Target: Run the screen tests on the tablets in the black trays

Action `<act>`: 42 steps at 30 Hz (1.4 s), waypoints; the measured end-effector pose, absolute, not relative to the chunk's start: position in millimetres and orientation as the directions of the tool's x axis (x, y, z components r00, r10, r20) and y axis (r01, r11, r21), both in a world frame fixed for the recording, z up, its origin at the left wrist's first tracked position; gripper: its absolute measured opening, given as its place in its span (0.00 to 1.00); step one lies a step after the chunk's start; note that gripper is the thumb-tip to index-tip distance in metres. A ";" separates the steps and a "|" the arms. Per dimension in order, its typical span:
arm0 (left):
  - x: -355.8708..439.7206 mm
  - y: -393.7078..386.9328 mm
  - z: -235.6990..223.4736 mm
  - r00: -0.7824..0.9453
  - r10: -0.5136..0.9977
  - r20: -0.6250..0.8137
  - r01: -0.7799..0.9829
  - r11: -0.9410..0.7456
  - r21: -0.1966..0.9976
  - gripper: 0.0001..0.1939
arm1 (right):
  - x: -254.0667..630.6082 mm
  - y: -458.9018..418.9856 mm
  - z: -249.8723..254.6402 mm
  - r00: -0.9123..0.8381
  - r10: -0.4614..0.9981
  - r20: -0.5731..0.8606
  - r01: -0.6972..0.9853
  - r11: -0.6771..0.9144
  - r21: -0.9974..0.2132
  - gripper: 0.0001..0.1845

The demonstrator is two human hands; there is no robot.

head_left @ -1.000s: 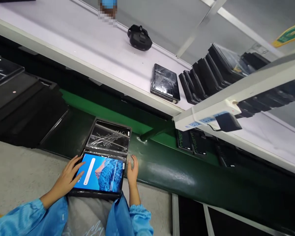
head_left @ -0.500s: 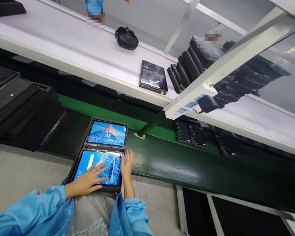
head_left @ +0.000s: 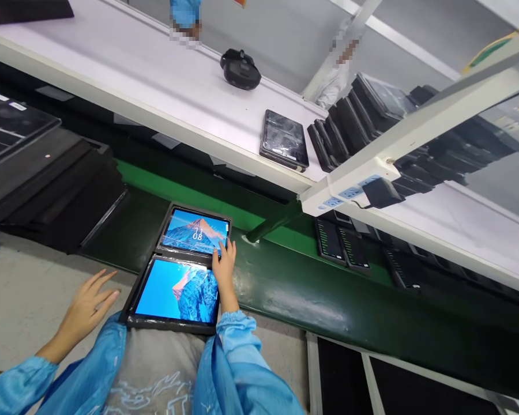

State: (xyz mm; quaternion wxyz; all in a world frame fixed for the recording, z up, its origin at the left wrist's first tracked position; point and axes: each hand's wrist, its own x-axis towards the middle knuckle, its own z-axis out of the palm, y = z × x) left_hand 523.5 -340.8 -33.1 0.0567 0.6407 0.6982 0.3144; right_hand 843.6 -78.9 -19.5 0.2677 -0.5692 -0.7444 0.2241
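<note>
Two lit tablets lie in a black foam tray (head_left: 164, 253) across my lap and the green bench edge. The far tablet (head_left: 190, 230) shows a mountain lock screen reading 11 08. On the near tablet (head_left: 168, 294) a mountain picture shows sideways, with no clock visible. My right hand (head_left: 225, 265) rests at the right side, where the two tablets meet, its fingers stretched over the far tablet's lower right corner. Off to the left of the tray, my left hand (head_left: 89, 302) hangs in the air with fingers spread, holding nothing.
A stack of black trays (head_left: 47, 178) stands at left. On the white shelf (head_left: 155, 80) are a black headset-like object (head_left: 241, 69), a dark tablet (head_left: 284, 140) and leaning black trays (head_left: 354, 115). A power strip (head_left: 350, 187) runs along the post. More tablets (head_left: 341, 242) lie under the shelf.
My left hand has lifted off the near tablet and moved left. My right hand has slid up toward the far tablet. The near screen's clock and white box are gone.
</note>
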 end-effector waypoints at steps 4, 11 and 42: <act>561.1 -342.7 -31.3 -0.085 0.950 0.299 0.864 -0.079 0.497 0.13 | 826.2 -54.8 -1.9 -0.552 0.827 0.107 0.661 0.512 -0.549 0.19; 581.1 -346.9 -26.8 0.028 0.977 0.211 0.858 -0.131 0.496 0.16 | 841.2 28.1 10.7 -0.456 0.884 -0.101 0.841 0.391 -0.373 0.27; 567.2 -207.9 -35.5 -0.558 0.786 -0.266 0.142 0.406 0.903 0.23 | 911.6 -222.9 -61.0 -0.014 0.912 -0.410 0.164 -0.402 -0.901 0.46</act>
